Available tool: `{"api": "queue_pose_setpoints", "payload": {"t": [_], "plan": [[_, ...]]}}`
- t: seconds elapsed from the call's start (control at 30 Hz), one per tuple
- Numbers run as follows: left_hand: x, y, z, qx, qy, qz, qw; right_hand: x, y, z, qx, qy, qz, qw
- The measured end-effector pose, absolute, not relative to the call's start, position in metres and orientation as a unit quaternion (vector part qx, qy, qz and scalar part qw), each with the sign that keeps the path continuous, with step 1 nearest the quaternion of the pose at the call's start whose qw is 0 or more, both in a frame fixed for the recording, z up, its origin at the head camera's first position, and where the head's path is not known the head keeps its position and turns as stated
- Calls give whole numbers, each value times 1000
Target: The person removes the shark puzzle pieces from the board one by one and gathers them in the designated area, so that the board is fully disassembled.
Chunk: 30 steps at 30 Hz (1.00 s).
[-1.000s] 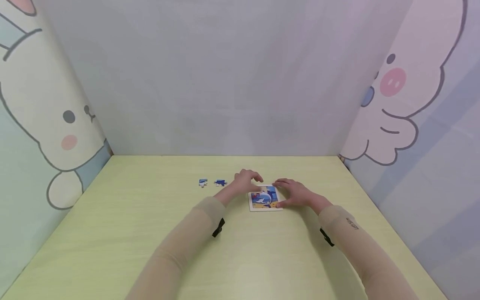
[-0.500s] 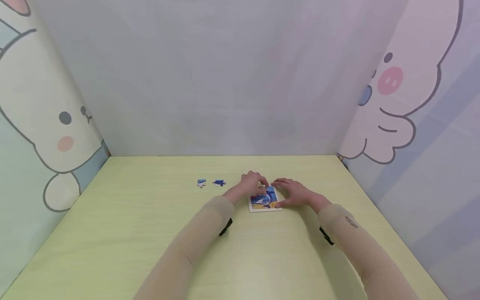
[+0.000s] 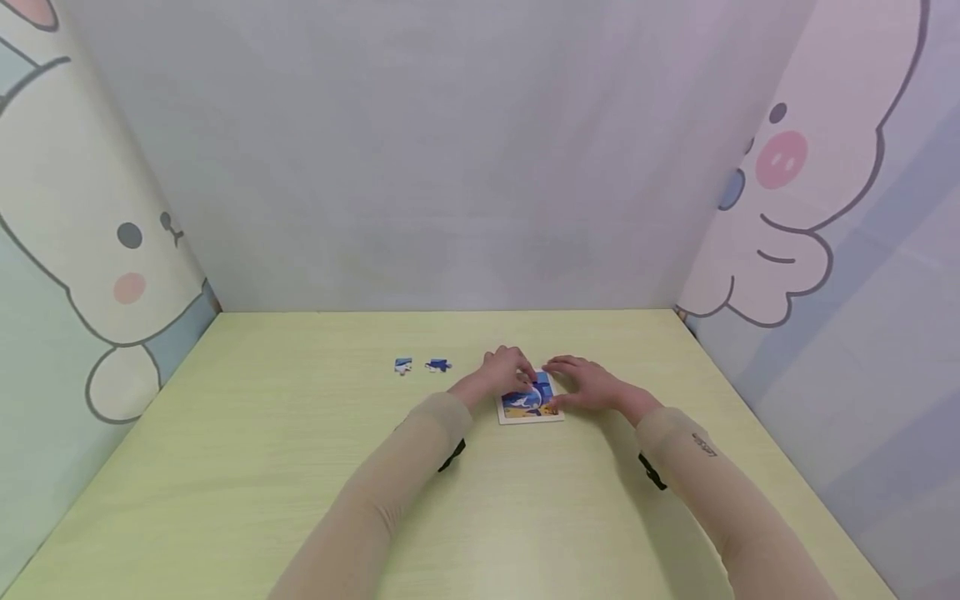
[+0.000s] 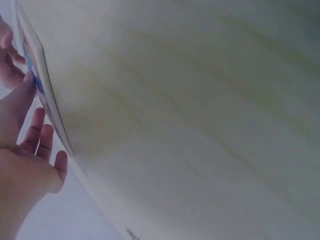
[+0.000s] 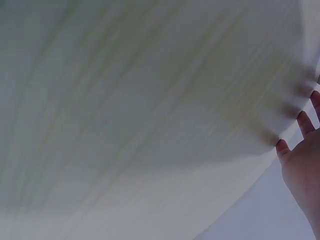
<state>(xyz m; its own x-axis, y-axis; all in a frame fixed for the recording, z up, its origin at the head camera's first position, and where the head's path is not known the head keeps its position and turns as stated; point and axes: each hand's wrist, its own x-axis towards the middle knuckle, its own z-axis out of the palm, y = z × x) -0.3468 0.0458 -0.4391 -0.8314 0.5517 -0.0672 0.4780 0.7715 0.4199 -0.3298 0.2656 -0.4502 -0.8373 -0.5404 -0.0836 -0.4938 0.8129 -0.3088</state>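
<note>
Tabletop [image 3: 547, 525]; puzzle [image 3: 529, 407] partly under left hand [image 3: 507, 371], grip unclear; right hand [image 3: 589, 385] spread, empty, alongside

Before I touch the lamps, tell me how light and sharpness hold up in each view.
Head: bright, a soft shadow on the tabletop beside the right sleeve; two loose jigsaw pieces too small for fine detail. Left wrist: dim, hazy, wood grain smeared beyond the framed jigsaw puzzle. Right wrist: dim, dark blurry shadows by the right hand's fingertips.

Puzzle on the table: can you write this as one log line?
left hand: fingertips at puzzle, grip unclear | right hand: spread at puzzle's right edge | loose pieces: two, on table, left of puzzle
</note>
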Motion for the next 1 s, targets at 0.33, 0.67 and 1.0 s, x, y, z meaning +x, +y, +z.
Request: {"api": "queue_pose_setpoints", "payload": {"t": [0.33, 0.67, 1.0], "plan": [[-348, 46, -442, 272, 935, 206, 96, -327, 259, -449, -252, 952, -161, 63], [-347, 46, -444, 264, 932, 228, 102, -328, 259, -454, -248, 954, -158, 58], [-349, 46, -444, 279, 929, 228, 89, -327, 258, -453, -244, 956, -152, 55]]}}
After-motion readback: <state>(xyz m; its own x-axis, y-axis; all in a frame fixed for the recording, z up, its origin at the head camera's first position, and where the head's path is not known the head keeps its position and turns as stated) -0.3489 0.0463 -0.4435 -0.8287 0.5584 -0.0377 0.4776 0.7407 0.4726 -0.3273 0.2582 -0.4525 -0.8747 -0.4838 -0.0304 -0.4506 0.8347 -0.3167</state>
